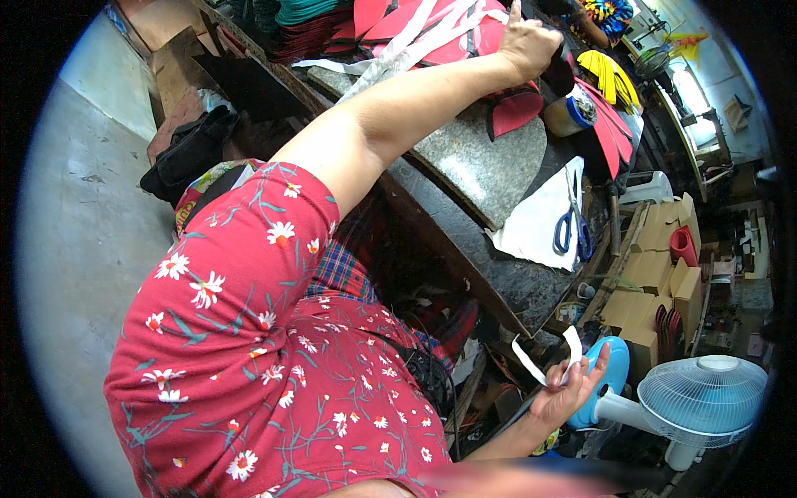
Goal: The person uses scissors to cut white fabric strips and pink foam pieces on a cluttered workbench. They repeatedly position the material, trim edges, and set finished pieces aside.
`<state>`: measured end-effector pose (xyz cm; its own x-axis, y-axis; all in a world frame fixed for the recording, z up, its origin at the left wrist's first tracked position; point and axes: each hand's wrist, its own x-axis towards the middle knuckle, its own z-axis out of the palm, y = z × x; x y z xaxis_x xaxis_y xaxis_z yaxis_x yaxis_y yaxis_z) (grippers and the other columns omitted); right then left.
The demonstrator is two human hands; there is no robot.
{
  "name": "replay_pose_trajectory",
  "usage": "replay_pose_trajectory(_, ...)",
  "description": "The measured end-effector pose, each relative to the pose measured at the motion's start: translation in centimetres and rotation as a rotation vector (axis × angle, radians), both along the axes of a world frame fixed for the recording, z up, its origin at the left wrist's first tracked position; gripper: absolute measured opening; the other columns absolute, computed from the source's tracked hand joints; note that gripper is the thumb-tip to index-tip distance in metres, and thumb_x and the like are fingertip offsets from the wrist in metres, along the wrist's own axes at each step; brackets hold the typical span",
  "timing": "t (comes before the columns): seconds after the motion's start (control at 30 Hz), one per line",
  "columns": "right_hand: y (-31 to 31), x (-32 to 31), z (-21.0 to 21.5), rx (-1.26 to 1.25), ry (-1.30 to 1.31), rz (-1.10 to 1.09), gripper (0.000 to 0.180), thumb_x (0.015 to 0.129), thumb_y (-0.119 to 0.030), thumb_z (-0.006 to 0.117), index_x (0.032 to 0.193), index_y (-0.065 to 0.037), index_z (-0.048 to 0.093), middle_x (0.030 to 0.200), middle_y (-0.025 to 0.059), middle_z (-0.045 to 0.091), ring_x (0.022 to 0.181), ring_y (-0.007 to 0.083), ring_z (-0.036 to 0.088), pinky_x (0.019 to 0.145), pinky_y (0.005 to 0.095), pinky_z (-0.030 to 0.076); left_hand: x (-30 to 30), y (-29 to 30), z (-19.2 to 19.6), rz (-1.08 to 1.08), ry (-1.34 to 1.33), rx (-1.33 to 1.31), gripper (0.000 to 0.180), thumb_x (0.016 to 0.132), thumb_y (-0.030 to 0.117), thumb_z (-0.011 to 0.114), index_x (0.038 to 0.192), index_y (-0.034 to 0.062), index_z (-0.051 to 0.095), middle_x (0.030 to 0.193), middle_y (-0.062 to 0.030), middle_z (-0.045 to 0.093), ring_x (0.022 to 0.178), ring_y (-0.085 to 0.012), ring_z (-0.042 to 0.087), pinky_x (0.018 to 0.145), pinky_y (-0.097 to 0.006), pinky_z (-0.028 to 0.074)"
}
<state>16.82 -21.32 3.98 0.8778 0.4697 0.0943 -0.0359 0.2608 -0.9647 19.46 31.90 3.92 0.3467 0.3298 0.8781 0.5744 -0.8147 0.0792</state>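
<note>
My left hand (pixel 531 51) reaches across to the far side of the workbench, fingers curled and one finger pointing up. Beside it is a dark piece (pixel 559 73); what the fingers hold, if anything, is hidden. Red-pink cut pieces with black edging (pixel 515 114) and long white strips (pixel 407 40) lie around that hand. At lower right, my right hand (pixel 564 398) is palm up, a curved white strip (pixel 525 361) pinched in its fingers. Blue-handled scissors (pixel 573 228) rest on a white sheet (pixel 531 220), near a grey stone slab (pixel 490 162).
An open jar (pixel 569 114) stands beyond the slab, near yellow pieces (pixel 610 76). A blue and white fan (pixel 701 398) is close to my right hand. Cardboard boxes (pixel 639 282) stand at the right. Another person's arm (pixel 591 29) shows at the far side.
</note>
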Motion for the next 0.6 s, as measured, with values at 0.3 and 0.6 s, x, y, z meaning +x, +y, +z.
replay_pose_trajectory(0.3, 2.5, -0.8, 1.4, -0.053, -0.078, 0.086, 0.067, 0.091, 0.006, 0.057, 0.151, -0.008, 0.029, 0.091, 0.0037, 0.056, 0.054, 0.0029, 0.044, 0.041, 0.0172, 0.036, -3.9, -2.1, 5.0, -0.296, -0.597, -0.429, 0.019, 0.095, 0.019, 0.053, 0.109, 0.0127, 0.065, 0.099, -0.0183, 0.07, 0.096, -0.0364, 0.067, 0.102, -0.051, 0.041)
replay_pose_trajectory(0.6, 3.4, -0.3, 1.6, -0.154, -0.236, 0.088, 0.074, 0.085, 0.011, 0.06, 0.151, -0.008, 0.033, 0.09, 0.0052, 0.064, 0.054, 0.0017, 0.043, 0.042, 0.0151, 0.03, -10.1, -9.6, 2.8, -0.958, -0.209, -0.134, 0.018, 0.09, 0.016, 0.058, 0.105, 0.0145, 0.069, 0.096, -0.0069, 0.071, 0.091, -0.0263, 0.069, 0.091, -0.038, 0.05)
